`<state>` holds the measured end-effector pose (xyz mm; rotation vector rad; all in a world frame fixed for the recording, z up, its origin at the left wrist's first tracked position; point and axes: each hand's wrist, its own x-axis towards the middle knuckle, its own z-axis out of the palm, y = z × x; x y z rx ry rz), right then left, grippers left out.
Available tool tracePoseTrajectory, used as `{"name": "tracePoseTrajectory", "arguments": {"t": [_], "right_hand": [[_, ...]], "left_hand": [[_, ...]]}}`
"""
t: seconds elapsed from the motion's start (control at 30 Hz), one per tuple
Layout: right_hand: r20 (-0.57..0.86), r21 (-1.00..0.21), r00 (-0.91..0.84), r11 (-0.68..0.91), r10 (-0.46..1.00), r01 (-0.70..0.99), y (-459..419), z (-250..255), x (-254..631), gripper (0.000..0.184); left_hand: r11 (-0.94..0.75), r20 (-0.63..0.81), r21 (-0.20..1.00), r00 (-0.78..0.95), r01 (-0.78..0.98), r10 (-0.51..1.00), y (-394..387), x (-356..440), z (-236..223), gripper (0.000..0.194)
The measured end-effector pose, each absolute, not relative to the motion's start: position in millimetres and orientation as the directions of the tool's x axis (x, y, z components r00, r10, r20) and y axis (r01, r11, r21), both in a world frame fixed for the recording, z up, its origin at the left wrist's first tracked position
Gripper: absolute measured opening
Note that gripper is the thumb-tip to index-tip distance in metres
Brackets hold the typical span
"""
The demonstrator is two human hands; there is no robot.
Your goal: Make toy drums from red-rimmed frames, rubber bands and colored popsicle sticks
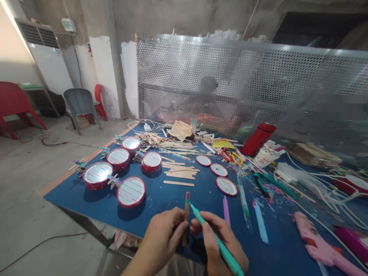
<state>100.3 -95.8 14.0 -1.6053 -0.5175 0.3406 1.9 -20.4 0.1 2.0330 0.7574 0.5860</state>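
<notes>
My left hand (166, 234) pinches a wooden craft stick (186, 216) upright, its upper end coloured purple and green. In my right hand (220, 239) is a teal marker pen (214, 234), its tip at the coloured part of the stick. Ahead of my hands lie several plain craft sticks (181, 172). A purple marker (226, 211) and a light blue marker (260, 222) rest to the right. At the left stand several small red-rimmed round banjo-like models (131, 191) with coloured stick necks. Three red-rimmed discs (226, 186) lie beyond the purple marker.
A pink glue gun (316, 239) lies at the right, near green-handled pliers (276, 184) and white cords. Farther back are a red flask (258, 138), a paper cup (267, 155) and a stick pile (161, 142). A perforated metal panel (184, 84) borders the blue table (163, 197).
</notes>
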Motion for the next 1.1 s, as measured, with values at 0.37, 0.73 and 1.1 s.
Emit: {"name": "tracePoseTrajectory", "arguments": {"t": [0.37,0.73,1.1], "right_hand": [[0.109,-0.986,0.862,-0.054,0.494,0.156,-97,10,102,0.026],[0.141,-0.983,0.856,-0.032,0.497,0.180,-96,9,102,0.023],[0.341,-0.933,0.799,0.076,0.495,0.351,-94,-7,108,0.017]], "left_hand": [[-0.442,0.120,0.850,0.710,0.288,0.694,-21,1,1,0.016],[-0.445,0.124,0.846,0.704,0.293,0.699,-20,2,-2,0.016],[-0.441,0.108,0.851,0.727,0.285,0.678,-20,3,1,0.017]]}}
